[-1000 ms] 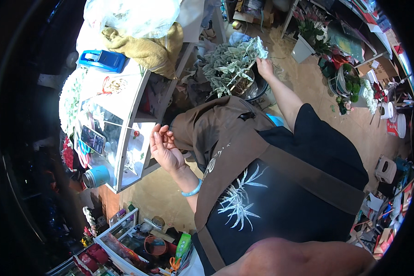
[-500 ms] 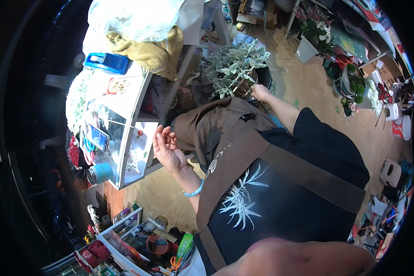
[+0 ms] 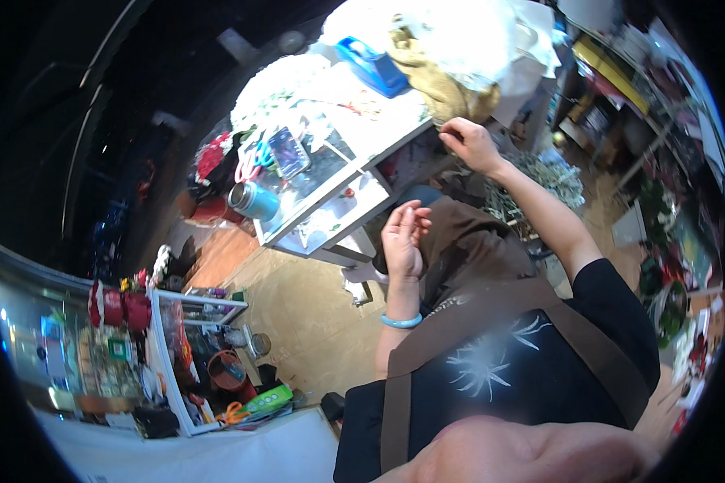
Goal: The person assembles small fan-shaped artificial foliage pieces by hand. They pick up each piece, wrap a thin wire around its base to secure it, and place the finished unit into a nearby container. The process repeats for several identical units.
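My left hand (image 3: 404, 241) is raised in front of my brown apron (image 3: 479, 249), fingers loosely bent and apart, nothing in it. A light blue bangle (image 3: 401, 320) circles that wrist. At the corner of the white table (image 3: 411, 133), my right hand (image 3: 474, 149) hovers with its fingers bent in toward the thumb; whether something small is between them is hidden. Just beyond it lies a mustard-coloured cloth (image 3: 443, 92). The silvery-leaved potted plant (image 3: 544, 185) stands below my right forearm, apart from the hand.
The table also bears a blue tape dispenser (image 3: 372, 66), a phone (image 3: 288, 153), scissors (image 3: 254, 161) and a blue flask (image 3: 254, 201). A white-framed rack (image 3: 169, 362) with tools stands at the lower left. More potted plants (image 3: 669, 314) line the right side.
My right hand has left the potted plant and come up to the table corner. The view has turned, so the table sits farther right. My left hand keeps its loosely bent pose.
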### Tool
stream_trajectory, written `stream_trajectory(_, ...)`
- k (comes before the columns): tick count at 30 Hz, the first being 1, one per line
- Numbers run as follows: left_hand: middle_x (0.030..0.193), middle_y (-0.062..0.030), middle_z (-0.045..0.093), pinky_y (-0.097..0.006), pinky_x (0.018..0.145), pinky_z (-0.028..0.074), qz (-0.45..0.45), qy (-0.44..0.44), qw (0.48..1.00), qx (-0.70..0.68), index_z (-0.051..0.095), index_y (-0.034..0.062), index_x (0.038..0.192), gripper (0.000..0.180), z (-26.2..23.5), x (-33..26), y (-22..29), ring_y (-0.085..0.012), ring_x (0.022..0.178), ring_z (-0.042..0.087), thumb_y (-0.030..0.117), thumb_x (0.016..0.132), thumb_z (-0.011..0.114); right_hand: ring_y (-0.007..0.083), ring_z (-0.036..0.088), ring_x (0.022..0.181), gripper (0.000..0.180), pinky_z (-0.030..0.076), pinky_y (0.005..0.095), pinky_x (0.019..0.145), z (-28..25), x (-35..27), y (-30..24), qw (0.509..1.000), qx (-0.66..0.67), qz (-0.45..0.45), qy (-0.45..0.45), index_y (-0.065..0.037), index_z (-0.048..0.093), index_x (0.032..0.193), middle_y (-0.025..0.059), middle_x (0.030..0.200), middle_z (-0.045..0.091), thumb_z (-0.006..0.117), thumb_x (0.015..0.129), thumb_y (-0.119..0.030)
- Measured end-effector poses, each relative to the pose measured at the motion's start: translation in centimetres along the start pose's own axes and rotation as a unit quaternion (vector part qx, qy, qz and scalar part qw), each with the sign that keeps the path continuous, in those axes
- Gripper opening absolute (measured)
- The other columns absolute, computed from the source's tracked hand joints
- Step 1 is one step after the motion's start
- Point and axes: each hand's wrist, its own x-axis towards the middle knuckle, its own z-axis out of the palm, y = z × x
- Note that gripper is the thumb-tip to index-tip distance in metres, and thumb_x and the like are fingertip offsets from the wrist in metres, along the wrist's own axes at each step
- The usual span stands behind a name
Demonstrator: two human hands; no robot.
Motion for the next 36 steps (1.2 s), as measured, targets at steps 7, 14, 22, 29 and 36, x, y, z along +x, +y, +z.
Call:
stream_trajectory(7, 0.088, -0.0087, 0.065, -0.02, 0.06, 0.046, -0.009, 0.018, 1.0, -0.009, 0.057, 0.0008, 0.105, 0.024, -1.9, -1.1, -2.5, -0.0099, 0.069, 0.059, 0.019, 0.091, 0.052, 0.0314, 0.056, 0.092, 0.018, 0.046, 0.0397, 0.075, 12.3, 11.1, -4.3, 0.965, -0.141, -0.189, -0.118, -0.005, 0.055, 0.099, 0.0143, 0.1, 0.056, 0.051, 0.082, -0.011)
stream_trajectory(14, 0.087, -0.0079, 0.065, -0.019, 0.06, 0.046, 0.01, 0.109, 0.994, -0.014, 0.057, 0.0008, 0.104, 0.023, -4.7, -3.7, -3.2, -0.009, 0.069, 0.059, 0.019, 0.091, 0.052, 0.0338, 0.05, 0.105, 0.03, 0.042, 0.0405, 0.088, 19.2, 15.1, -1.0, 0.982, -0.072, -0.042, -0.171, -0.004, 0.054, 0.11, 0.0192, 0.115, 0.052, 0.043, 0.085, -0.018)
stream_trajectory(22, 0.088, -0.0088, 0.065, -0.019, 0.06, 0.046, 0.032, 0.147, 0.988, -0.021, 0.057, 0.0005, 0.105, 0.023, -6.2, -3.2, -3.4, -0.0096, 0.069, 0.059, 0.018, 0.091, 0.053, 0.033, 0.062, 0.077, 0.023, 0.048, 0.0407, 0.066, 19.1, 15.4, -0.5, 0.954, -0.228, -0.149, -0.125, -0.005, 0.062, 0.095, 0.0178, 0.086, 0.063, 0.045, 0.084, -0.015)
stream_trajectory(29, 0.095, -0.0092, 0.064, -0.019, 0.066, 0.046, 0.132, 0.168, 0.976, 0.044, 0.055, -0.0006, 0.109, 0.029, -7.4, -1.1, 0.4, -0.0097, 0.078, 0.059, 0.022, 0.092, 0.051, 0.0065, 0.053, 0.059, 0.015, 0.044, 0.0241, 0.057, 13.4, 5.3, -6.6, 0.929, 0.341, 0.046, -0.135, 0.003, 0.059, 0.091, 0.0029, 0.064, 0.057, 0.05, 0.088, -0.008)
stream_trajectory(36, 0.107, -0.0111, 0.06, -0.03, 0.081, 0.046, 0.216, 0.084, 0.973, 0.019, 0.052, -0.0008, 0.109, 0.036, -6.7, 1.7, 4.0, -0.0175, 0.095, 0.058, 0.031, 0.093, 0.049, 0.0018, 0.042, 0.055, 0.014, 0.034, 0.018, 0.049, 13.5, -4.7, -10.9, 0.777, 0.553, 0.209, -0.219, 0.003, 0.057, 0.095, -0.0045, 0.064, 0.048, 0.05, 0.09, -0.009)
